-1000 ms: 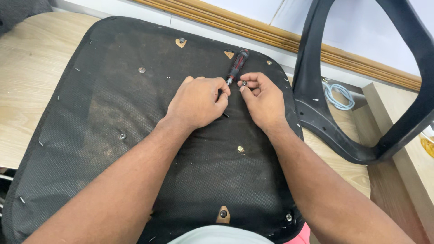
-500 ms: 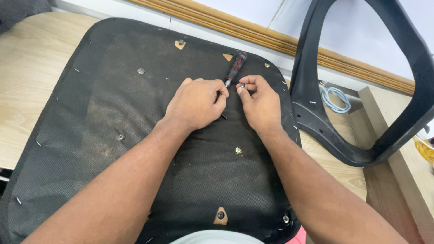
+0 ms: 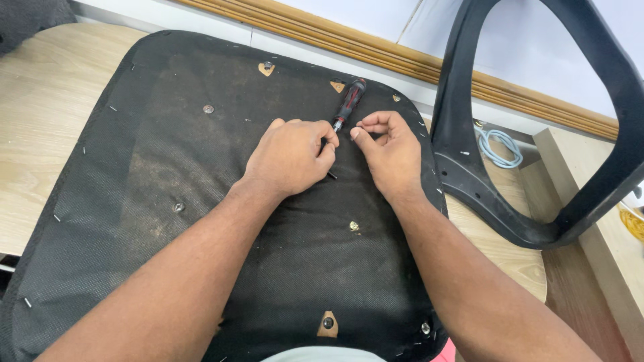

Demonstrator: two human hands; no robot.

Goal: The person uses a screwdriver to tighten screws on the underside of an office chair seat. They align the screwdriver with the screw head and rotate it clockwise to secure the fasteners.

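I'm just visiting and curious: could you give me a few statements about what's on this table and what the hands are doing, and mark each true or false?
1. A screwdriver with a red and black handle lies on the black seat underside. True.
2. The left hand grips the screwdriver's handle. False: it rests curled on the fabric near the tip.
3. A black chair frame stands to the right. True.
4. The right hand lies flat and open. False: its fingers are curled, pinched together.

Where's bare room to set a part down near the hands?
Free: seat underside left of left hand, between its two screws; wooden tabletop beyond the seat's left edge. Crowded: around the screwdriver, right hand and chair back frame.
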